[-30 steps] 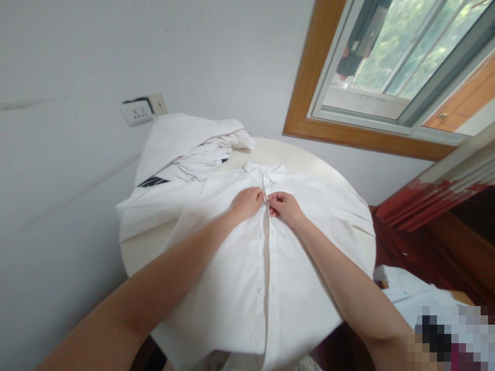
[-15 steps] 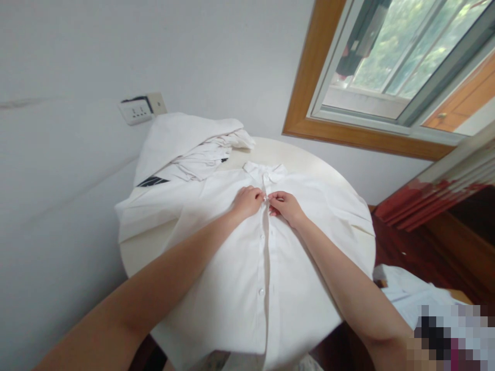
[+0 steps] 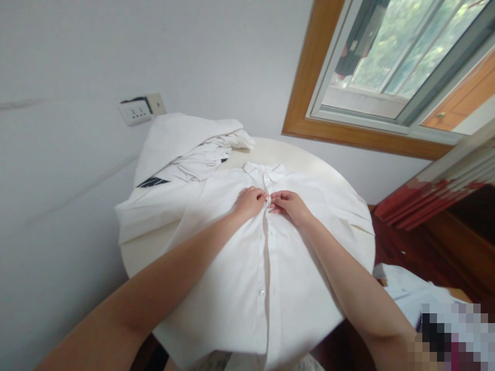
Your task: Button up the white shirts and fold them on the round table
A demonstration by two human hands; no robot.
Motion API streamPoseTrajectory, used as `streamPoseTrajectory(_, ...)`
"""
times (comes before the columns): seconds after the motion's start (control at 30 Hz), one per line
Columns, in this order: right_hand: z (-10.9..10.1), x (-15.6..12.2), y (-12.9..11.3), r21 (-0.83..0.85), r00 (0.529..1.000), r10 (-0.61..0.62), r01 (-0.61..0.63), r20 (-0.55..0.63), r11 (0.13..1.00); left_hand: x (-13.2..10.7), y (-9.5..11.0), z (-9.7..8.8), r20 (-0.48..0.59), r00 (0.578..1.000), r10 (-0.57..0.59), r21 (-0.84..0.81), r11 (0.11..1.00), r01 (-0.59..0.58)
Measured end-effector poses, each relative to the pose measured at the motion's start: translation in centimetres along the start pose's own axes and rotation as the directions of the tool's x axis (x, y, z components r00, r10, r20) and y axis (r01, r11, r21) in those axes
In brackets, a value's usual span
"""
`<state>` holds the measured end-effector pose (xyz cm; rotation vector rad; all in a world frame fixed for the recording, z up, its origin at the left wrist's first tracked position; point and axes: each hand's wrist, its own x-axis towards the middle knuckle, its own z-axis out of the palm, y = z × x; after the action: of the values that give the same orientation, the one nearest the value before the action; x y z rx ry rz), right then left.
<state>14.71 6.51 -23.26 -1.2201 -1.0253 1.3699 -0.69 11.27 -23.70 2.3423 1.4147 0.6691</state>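
A white button-up shirt (image 3: 228,288) lies spread face up over a round table, its collar (image 3: 266,172) toward the wall and its front parted below my hands. My left hand (image 3: 252,201) pinches the button-side edge of the placket a little below the collar. Opposite it, my right hand (image 3: 288,203) grips the other front edge between thumb and fingers. The fingertips of both hands meet at the opening, and the button between them is hidden. Lower on the placket a small button (image 3: 262,292) shows, undone.
Heaped white cloth (image 3: 185,141) with a dark striped patch lies at the table's back left. The pale tabletop (image 3: 294,154) shows behind the collar. A wall socket (image 3: 135,112), a wood-framed window (image 3: 297,121) and a red-patterned curtain (image 3: 410,206) surround it. Pale clothes (image 3: 410,293) lie lower right.
Both hands have shifted very slightly to the right at the placket, still pinching the same spot. The shirt's front edges have moved a little with them.
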Motion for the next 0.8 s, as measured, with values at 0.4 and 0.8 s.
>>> streamPoseTrajectory(0.4,0.5,0.4,0.3,-0.093,0.997,-0.03,0.023,-0.072,0.995,0.1,-0.4,0.1,0.0,0.998,0.064,0.019,0.998,-0.064)
streamPoseTrajectory(0.8,1.6,0.6,0.9,-0.232,0.969,-0.177,0.135,-0.171,0.963,0.5,-0.6,0.4,0.001,0.999,0.041,0.043,0.998,-0.041)
